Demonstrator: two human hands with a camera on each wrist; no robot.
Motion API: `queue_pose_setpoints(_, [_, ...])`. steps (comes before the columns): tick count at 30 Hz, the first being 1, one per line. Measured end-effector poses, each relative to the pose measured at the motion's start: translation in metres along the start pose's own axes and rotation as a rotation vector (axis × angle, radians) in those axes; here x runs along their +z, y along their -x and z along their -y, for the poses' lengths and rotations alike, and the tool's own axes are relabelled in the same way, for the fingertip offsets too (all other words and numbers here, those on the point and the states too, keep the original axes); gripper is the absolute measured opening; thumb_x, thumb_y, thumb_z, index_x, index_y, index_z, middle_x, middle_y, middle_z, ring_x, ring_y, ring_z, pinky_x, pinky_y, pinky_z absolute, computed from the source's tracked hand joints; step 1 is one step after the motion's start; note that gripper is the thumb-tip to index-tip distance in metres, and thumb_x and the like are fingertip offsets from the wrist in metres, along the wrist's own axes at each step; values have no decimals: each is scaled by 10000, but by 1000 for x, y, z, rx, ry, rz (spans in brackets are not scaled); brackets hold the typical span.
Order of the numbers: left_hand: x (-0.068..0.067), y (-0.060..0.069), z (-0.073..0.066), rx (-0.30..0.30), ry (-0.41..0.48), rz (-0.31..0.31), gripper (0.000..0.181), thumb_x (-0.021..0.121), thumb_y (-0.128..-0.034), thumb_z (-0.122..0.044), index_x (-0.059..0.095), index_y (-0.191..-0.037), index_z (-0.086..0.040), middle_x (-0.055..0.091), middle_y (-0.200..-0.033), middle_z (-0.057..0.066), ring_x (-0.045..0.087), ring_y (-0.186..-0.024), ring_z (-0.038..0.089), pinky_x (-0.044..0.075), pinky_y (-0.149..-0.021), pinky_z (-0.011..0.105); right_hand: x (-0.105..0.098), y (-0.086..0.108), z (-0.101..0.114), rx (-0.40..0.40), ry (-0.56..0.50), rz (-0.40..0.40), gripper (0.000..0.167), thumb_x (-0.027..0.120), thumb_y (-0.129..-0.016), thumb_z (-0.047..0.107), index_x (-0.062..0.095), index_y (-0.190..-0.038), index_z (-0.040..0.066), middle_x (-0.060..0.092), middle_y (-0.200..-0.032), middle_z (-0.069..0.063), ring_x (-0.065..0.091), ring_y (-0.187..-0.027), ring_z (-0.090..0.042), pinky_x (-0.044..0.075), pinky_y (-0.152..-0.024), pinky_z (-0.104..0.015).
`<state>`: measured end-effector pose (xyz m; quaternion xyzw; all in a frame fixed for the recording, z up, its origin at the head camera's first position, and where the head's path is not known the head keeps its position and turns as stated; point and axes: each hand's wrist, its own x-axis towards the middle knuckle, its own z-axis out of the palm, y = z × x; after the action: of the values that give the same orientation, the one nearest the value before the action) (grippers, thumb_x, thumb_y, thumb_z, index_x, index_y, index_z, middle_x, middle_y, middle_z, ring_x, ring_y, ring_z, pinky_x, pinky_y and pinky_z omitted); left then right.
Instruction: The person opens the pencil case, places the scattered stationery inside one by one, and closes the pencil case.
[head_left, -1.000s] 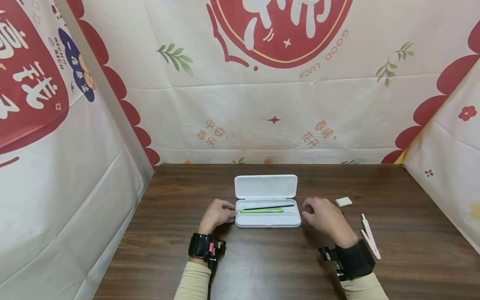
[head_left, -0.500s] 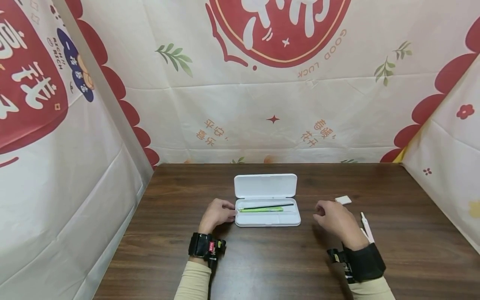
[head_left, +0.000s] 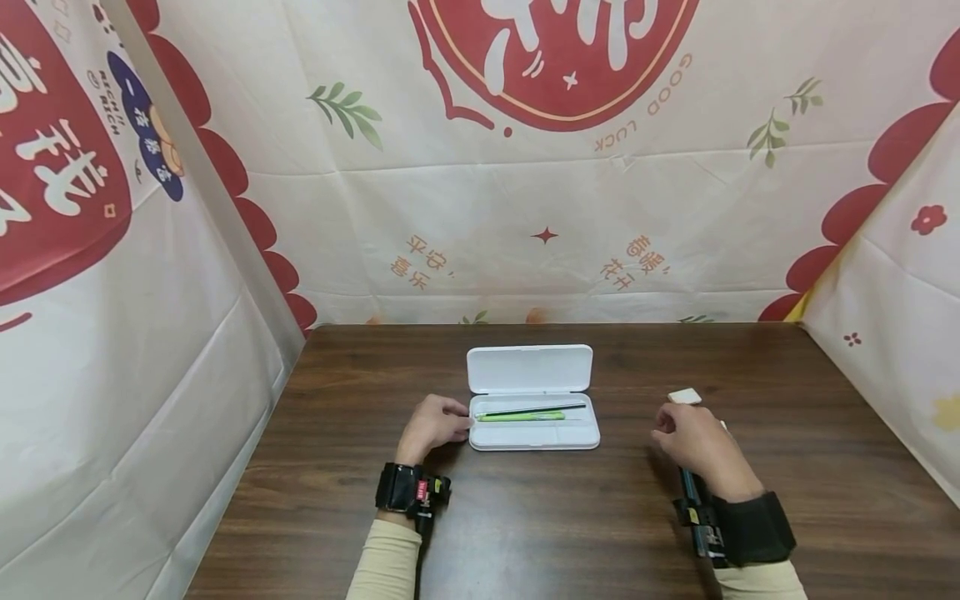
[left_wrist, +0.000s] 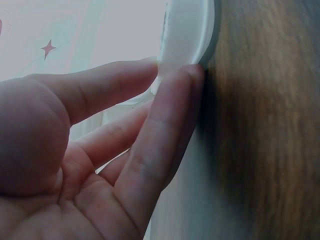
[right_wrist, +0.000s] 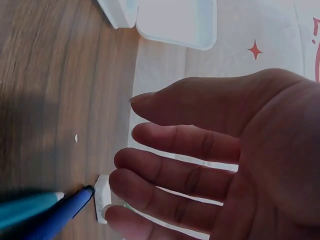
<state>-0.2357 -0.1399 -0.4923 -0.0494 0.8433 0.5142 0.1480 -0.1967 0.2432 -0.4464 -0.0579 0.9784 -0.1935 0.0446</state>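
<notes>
A white pencil case [head_left: 534, 437] lies on the table with its lid [head_left: 529, 369] raised. A green pen [head_left: 521, 417] and a thin dark pencil [head_left: 551, 408] are inside it. My left hand [head_left: 435, 425] holds the case's left end, thumb at the upper rim and fingers at the lower edge, as the left wrist view shows the case wall [left_wrist: 187, 35]. My right hand [head_left: 697, 442] hovers right of the case with loosely bent fingers and nothing in them. Near its fingers lies a white eraser [head_left: 684, 396]. A blue pen [right_wrist: 65, 212] and a teal pen [right_wrist: 30, 207] lie below that hand.
The brown wooden table [head_left: 555, 525] ends at a printed cloth backdrop [head_left: 465, 200]. One tip of a white slender tool [head_left: 723, 425] shows past my right hand, the remainder hidden. A tiny white scrap [right_wrist: 76, 138] appears in the right wrist view.
My right hand has moved away from the case to the right, uncovering the pens beneath the wrist and covering most of the white tool. The left hand stays at the case.
</notes>
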Motion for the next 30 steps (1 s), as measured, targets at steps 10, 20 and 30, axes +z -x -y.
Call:
queue_pose_setpoints(10, [-1,2,0,8,-7,-5,227,715,-907,-116,716,-1098,6,706,-988,125,704,-786,167,601,-721,302,-5,8,-11,81,-25,60,147,662,-900,101,632,-959,-31,601,-786,-79,524,-644,-200,434,-531,-340])
queue_pose_setpoints(20, [-1,3,0,16,-21,-5,225,717,-907,-127,722,-1094,-3,701,-1008,122,701,-788,165,599,-727,311,-10,9,-16,130,2,94,111,659,-890,113,620,-828,31,549,-730,-51,501,-635,-203,389,-532,-324])
queue_pose_setpoints(30, [0,1,0,6,-7,-7,222,718,-905,-117,720,-1094,-1,696,-1007,121,700,-797,167,600,-728,308,-10,12,-17,167,-25,96,242,706,-844,144,531,-692,76,501,-661,-31,488,-588,-189,370,-512,-296])
